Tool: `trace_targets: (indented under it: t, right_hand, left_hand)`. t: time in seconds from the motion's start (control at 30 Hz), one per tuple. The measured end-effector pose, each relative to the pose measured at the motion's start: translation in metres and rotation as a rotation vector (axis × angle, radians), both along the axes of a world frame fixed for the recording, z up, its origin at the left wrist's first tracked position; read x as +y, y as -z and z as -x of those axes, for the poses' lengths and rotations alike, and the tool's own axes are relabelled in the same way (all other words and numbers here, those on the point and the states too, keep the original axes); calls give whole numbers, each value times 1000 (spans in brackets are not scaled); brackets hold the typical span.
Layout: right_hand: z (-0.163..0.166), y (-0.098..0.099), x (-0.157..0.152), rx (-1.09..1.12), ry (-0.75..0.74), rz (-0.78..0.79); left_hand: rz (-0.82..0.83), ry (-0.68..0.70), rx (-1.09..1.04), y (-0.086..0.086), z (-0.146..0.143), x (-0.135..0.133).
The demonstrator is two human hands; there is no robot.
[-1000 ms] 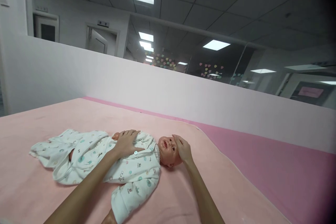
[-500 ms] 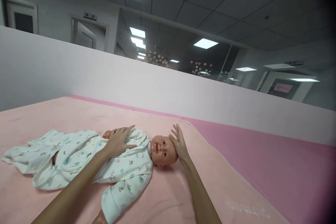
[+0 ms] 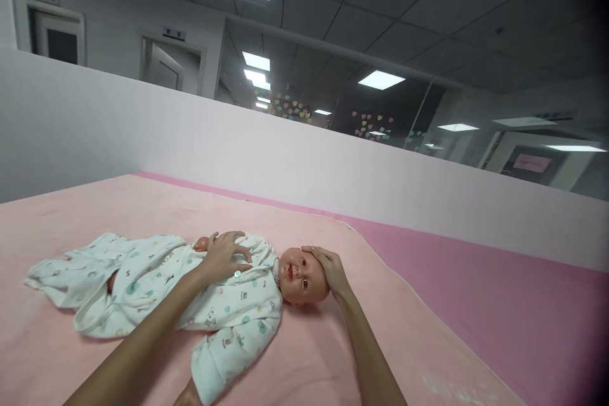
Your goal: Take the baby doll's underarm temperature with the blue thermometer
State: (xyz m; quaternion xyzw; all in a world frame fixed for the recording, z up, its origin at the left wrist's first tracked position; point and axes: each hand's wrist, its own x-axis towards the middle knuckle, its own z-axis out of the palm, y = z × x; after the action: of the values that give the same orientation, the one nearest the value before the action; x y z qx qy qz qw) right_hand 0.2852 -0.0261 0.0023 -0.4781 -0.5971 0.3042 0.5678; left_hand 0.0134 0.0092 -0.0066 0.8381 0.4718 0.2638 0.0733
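The doll's head (image 3: 301, 279) looks like smooth, slightly glossy plastic, and its clothes (image 3: 247, 311) are matt, wrinkled cloth with a shiny button (image 3: 237, 274). The blanket (image 3: 318, 355) beneath is matt cloth. The far wall (image 3: 304, 165) looks smooth and matt, the window (image 3: 394, 104) above it glossy, reflective glass.

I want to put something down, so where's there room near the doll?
The pink sheet is bare beyond the doll, up to the darker pink strip, and right of the right forearm, toward the same strip. It's crowded at the doll's chest, where the left hand is, and at its head, which the right hand touches.
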Motion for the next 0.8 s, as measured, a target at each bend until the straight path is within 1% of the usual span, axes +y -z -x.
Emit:
trace_targets:
  t: [0.2, 0.27, 0.43, 0.6, 0.8]
  right_hand:
    - [-3, 3, 3, 20, 70, -45]
    - [-3, 2, 3, 11, 76, -36]
    - [-1, -3, -1, -46, 11, 38]
    - [3, -8, -4, -34, 20, 31]
    - [4, -8, -6, -10, 9, 46]
  left_hand:
    - [4, 22, 28, 2, 3, 4]
    - [0, 18, 34, 3, 3, 4]
    - [-30, 4, 35, 3, 2, 3]
    - [-58, 6, 23, 2, 1, 1]
    - [-79, 5, 16, 4, 1, 2]
